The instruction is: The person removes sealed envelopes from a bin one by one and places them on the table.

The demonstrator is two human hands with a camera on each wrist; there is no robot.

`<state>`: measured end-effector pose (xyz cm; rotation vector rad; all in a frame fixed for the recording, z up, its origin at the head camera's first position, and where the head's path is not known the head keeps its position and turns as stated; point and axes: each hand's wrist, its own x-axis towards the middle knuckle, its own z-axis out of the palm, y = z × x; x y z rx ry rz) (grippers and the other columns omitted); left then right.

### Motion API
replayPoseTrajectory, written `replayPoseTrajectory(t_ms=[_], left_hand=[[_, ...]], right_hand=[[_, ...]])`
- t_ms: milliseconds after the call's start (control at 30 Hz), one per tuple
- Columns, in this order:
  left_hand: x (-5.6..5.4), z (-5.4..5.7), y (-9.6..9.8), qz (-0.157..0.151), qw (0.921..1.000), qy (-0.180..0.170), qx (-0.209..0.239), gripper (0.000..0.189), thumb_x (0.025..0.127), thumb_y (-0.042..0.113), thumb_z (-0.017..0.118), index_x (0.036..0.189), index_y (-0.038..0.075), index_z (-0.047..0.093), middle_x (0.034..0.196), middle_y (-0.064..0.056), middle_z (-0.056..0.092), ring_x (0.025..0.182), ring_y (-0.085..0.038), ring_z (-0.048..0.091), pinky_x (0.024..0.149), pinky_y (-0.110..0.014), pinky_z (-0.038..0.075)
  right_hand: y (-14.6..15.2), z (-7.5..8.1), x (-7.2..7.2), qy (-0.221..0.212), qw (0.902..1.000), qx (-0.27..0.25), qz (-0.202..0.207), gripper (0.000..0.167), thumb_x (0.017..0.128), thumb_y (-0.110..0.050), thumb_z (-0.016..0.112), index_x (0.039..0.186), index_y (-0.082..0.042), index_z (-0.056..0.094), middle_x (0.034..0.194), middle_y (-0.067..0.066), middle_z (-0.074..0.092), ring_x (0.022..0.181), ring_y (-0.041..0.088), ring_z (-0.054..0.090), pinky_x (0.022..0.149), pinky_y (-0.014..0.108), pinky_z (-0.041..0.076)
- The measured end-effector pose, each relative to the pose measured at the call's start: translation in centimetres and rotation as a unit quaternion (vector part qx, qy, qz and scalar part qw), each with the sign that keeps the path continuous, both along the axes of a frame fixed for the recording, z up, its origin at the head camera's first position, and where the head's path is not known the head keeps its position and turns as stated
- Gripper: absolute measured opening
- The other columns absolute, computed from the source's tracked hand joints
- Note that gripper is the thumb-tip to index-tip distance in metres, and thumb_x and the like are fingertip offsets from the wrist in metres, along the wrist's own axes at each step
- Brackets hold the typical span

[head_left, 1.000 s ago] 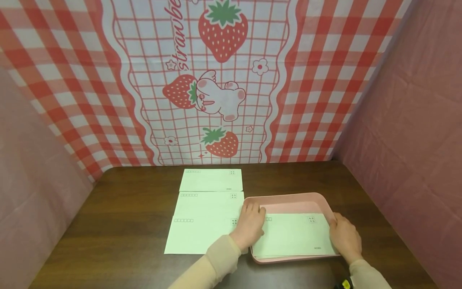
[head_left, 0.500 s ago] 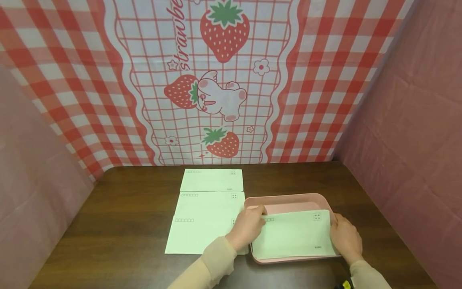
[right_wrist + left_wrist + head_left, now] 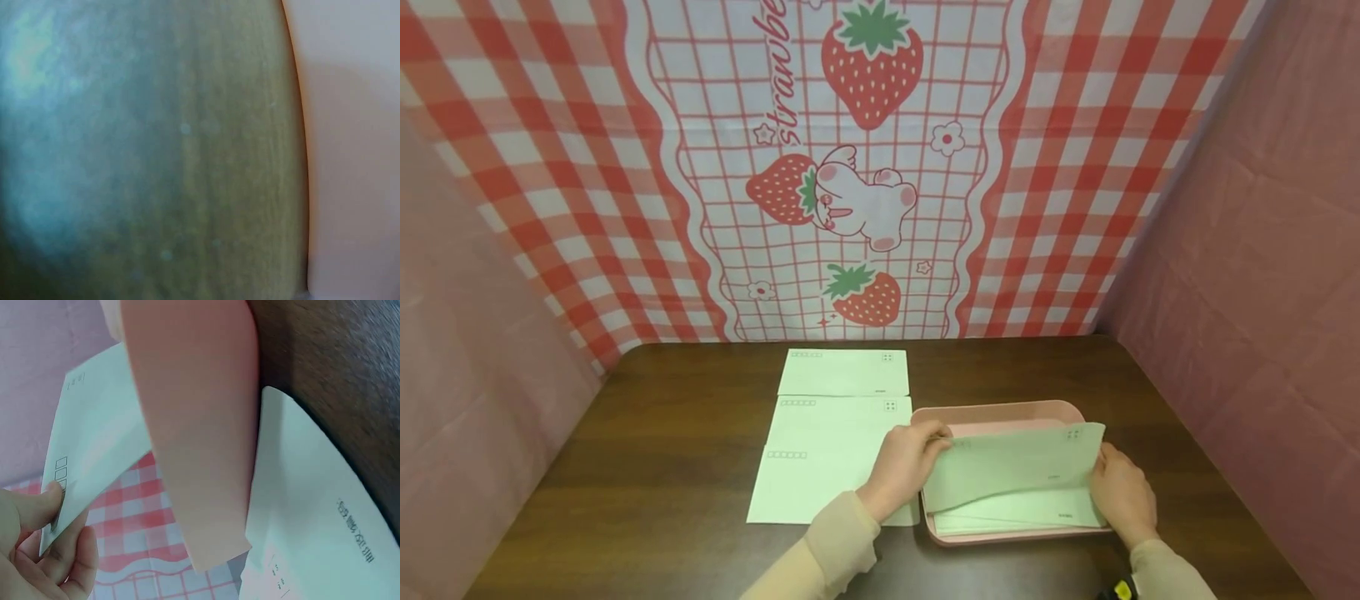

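The head view looks forward and down over the table [image 3: 655,467]. The left wrist view, close to the tray [image 3: 200,437], shares the left hand [image 3: 56,569], lower left; the right wrist view faces a blurred brown surface [image 3: 156,156] very near.

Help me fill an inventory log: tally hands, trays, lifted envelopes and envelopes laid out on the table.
Hands: 2 (left hand, right hand)
Pink tray: 1
Lifted envelope: 1
Laid-out envelopes: 3
Total: 7, excluding the stack in the tray, uncountable here

top envelope [image 3: 1011,468] now raised; (left hand [image 3: 901,468] pinching); envelope beneath [image 3: 1037,507] newly exposed
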<state>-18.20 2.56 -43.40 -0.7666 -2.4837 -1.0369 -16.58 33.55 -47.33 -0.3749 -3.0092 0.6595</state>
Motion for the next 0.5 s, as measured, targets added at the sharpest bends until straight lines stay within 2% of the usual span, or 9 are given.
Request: replayPoseTrajectory(t_ms=[67,267,433,467,500], left_hand=[[0.0,0.2,-0.1,-0.003,0.9994,-0.008,0.033,0.010,0.083,0.018,0.064,0.088,0.011,0.068,0.085,0.001,0.070,0.074,-0.007,0.065,0.065,-0.012,0.047],[0.2,1.1,-1.5,-0.005,0.9924,-0.042,0.116,0.015,0.084,0.019,0.062,0.093,0.012,0.071,0.091,0.001,0.071,0.081,-0.007,0.066,0.071,-0.015,0.050],[0.4,2.1,-3.8,0.012,0.9893,-0.049,0.137,0.015,0.084,0.024,0.062,0.094,0.016,0.071,0.091,0.004,0.070,0.081,-0.005,0.065,0.071,-0.021,0.051],[0.5,2.2,-4.3,0.018,0.9890,-0.052,0.137,0.015,0.084,0.025,0.063,0.094,0.017,0.071,0.091,0.005,0.070,0.078,-0.003,0.064,0.069,-0.020,0.050],[0.5,2.4,-4.8,0.022,0.9887,-0.053,0.139,0.015,0.084,0.026,0.063,0.094,0.018,0.071,0.091,0.005,0.070,0.068,-0.001,0.061,0.064,-0.019,0.049]], right_hand=[[0.1,0.0,-0.1,0.003,1.0000,0.001,0.001,0.035,0.092,-0.013,0.036,0.121,0.004,0.044,0.116,0.032,0.049,0.098,0.053,0.049,0.067,0.057,0.043],[0.0,-0.1,0.0,0.003,1.0000,-0.002,0.000,0.038,0.096,-0.020,0.037,0.125,0.003,0.043,0.120,0.032,0.048,0.101,0.053,0.048,0.072,0.058,0.042],[0.0,0.0,-0.1,-0.001,1.0000,-0.004,-0.001,0.039,0.096,-0.020,0.033,0.127,0.003,0.042,0.122,0.031,0.047,0.103,0.052,0.047,0.075,0.059,0.041],[0.0,0.0,-0.1,-0.004,1.0000,-0.003,-0.001,0.040,0.096,-0.020,0.033,0.128,0.003,0.041,0.122,0.032,0.046,0.104,0.053,0.046,0.076,0.060,0.041],[-0.1,0.0,-0.1,-0.005,1.0000,-0.003,-0.003,0.040,0.097,-0.020,0.033,0.128,0.003,0.041,0.123,0.032,0.046,0.104,0.053,0.046,0.077,0.060,0.040]])
